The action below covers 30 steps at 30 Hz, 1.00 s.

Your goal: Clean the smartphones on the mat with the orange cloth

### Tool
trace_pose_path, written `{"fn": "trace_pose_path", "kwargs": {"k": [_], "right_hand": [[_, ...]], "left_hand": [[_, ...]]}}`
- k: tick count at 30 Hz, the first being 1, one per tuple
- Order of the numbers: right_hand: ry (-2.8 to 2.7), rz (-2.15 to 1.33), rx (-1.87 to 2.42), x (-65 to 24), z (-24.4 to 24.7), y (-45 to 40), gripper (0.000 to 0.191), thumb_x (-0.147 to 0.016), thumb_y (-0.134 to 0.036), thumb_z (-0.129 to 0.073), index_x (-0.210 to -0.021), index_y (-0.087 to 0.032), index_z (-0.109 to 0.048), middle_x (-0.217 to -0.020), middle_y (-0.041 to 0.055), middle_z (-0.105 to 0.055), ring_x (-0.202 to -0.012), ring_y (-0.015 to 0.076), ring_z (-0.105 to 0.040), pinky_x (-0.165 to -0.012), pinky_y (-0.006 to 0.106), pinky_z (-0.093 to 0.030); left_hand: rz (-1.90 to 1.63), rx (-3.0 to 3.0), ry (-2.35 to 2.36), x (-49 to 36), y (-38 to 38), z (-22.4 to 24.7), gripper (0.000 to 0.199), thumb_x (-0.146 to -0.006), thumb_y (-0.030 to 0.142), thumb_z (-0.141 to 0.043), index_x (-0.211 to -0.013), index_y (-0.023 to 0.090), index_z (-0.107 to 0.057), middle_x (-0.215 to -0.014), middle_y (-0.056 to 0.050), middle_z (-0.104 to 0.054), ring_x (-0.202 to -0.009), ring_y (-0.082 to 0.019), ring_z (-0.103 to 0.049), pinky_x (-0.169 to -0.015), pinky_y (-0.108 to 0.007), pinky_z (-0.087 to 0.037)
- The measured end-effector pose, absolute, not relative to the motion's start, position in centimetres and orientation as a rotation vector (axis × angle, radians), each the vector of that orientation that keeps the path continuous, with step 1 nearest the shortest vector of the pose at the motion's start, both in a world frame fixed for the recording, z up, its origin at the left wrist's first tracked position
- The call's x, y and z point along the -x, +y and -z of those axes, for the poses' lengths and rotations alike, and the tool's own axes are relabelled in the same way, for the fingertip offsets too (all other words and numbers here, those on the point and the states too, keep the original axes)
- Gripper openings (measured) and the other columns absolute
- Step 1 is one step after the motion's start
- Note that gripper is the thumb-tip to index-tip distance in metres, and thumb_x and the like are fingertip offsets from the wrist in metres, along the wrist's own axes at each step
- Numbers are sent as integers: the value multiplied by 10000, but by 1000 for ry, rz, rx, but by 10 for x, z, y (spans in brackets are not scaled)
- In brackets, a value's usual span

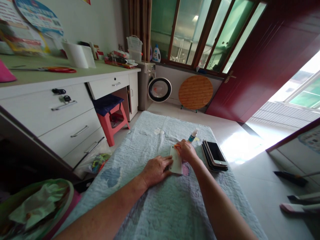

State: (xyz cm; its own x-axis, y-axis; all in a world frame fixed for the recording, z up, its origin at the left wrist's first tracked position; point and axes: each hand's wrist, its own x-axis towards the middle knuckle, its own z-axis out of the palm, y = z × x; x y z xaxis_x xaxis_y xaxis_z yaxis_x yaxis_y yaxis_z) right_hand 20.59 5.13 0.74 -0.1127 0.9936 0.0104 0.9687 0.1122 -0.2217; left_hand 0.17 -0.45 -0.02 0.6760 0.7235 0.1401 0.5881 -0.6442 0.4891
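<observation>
Phone point(177, 164), pale and flat, lies back up on a quilted light-blue cloth point(150, 133), between the two hands. The left hand point(158, 169) comes in at its left edge, fingers laid over that side and thumb spread toward the lower corner; whether this grip pinches the phone or only presses on it, I cannot tell. The right hand point(187, 150) is at the top end, its grip curled and pinching a small orange item point(176, 145), mostly hidden by the fingers, against the phone.

Just beyond the right hand is a small bottle point(193, 135) with a white top and a blue label. To its right, near the cloth's edge, sits a stack of phones point(215, 155), the uppermost white-framed with a dark screen.

On the left, a white desk point(72, 115) bears red-handled scissors point(61, 69) and a white paper roll point(75, 55). A pink stool point(109, 130) is partly under it. Farther back, a washing machine point(143, 90) has its round door open.
</observation>
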Motion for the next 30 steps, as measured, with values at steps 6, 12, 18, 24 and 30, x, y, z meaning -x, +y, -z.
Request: {"fn": "trace_pose_path", "kwargs": {"k": [6, 12, 18, 24, 30], "right_hand": [[-2246, -267, 1972, -225, -12, 51, 262, -930, -258, -458, -887, -159, -697, -930, 86, -622, -916, 167, -575, -807, 238, -390], [-2283, -285, 1984, -207, -12, 62, 270, -922, -217, -431, -926, -157, -694, -964, 96, -630, -882, 163, -583, -762, 239, -390], [-2306, -288, 1996, -182, -15, 65, 299, -946, -279, -408, -953, -165, -684, -1004, 93, -624, -827, 152, -591, -700, 239, -381], [-2296, -273, 2016, -195, -16, 58, 305, -963, -308, -403, -971, -174, -677, -1021, 93, -623, -857, 160, -592, -729, 244, -392], [-2214, -241, 2065, -215, -13, 48, 267, -956, -281, -441, -926, -145, -669, -981, 103, -639, -948, 171, -581, -806, 237, -383]], "left_hand": [[-439, -2481, 1018, -1, -4, 0, 474, -852, 450, -637, -1269, 232, -591, -1398, -35, -540, -1089, -269, -605, -932, -380, -487], [-435, -2490, 1008, -2, -2, 2, 433, -860, 465, -618, -1249, 275, -596, -1392, -18, -546, -1046, -262, -624, -902, -376, -488], [-431, -2490, 999, -2, -1, 3, 480, -865, 480, -599, -1298, 277, -560, -1400, -8, -539, -1076, -266, -606, -919, -364, -477], [-452, -2486, 1030, -2, -3, 2, 442, -862, 480, -605, -1247, 262, -597, -1379, -18, -559, -1063, -264, -617, -916, -370, -483], [-466, -2471, 1021, -1, -4, 4, 447, -852, 418, -633, -1257, 235, -591, -1386, -49, -552, -1117, -268, -596, -947, -384, -477]]}}
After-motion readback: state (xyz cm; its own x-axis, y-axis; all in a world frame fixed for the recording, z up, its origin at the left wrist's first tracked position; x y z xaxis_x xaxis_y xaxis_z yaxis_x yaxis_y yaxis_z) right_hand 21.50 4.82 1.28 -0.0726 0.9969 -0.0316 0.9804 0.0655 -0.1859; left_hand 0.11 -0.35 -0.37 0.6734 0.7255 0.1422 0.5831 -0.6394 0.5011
